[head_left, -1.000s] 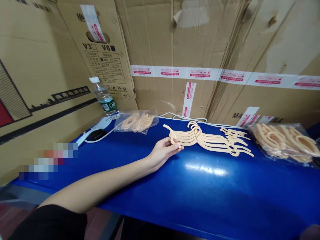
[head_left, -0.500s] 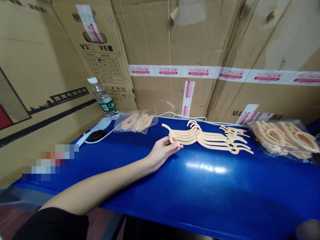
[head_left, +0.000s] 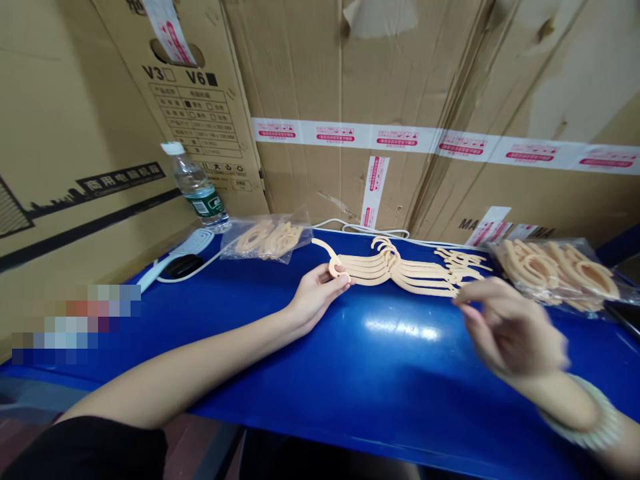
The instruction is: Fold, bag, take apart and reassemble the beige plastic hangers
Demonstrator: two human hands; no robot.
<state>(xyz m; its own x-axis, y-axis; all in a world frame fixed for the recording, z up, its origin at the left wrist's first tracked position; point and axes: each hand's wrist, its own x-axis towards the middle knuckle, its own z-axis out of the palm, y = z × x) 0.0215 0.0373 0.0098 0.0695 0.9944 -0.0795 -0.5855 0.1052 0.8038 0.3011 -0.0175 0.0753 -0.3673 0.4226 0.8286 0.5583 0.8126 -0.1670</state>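
A row of several beige clothes hangers (head_left: 420, 269) lies on the blue table, nested together with their hooks toward the back. My left hand (head_left: 317, 293) is closed around the curved left end of the front hanger, thumb and fingers pinching it. Over the right end of the row hovers my right hand (head_left: 515, 327), blurred by motion, with a beaded bracelet (head_left: 587, 413) at its wrist. Its thumb and forefinger appear apart, and nothing shows between them. Whether its fingertips touch the hanger ends cannot be made out.
Clear bags of beige hangers lie at the back left (head_left: 270, 238) and right (head_left: 560, 270). A water bottle (head_left: 200, 193), a pale hairbrush (head_left: 183, 250) and a black oval object (head_left: 184, 265) are at the left. Cardboard boxes (head_left: 320, 87) wall the back; a white cable (head_left: 350, 228) runs along it.
My right hand has come in from the lower right to the right end of the hangers. My left hand keeps its hold. The view has shifted slightly.
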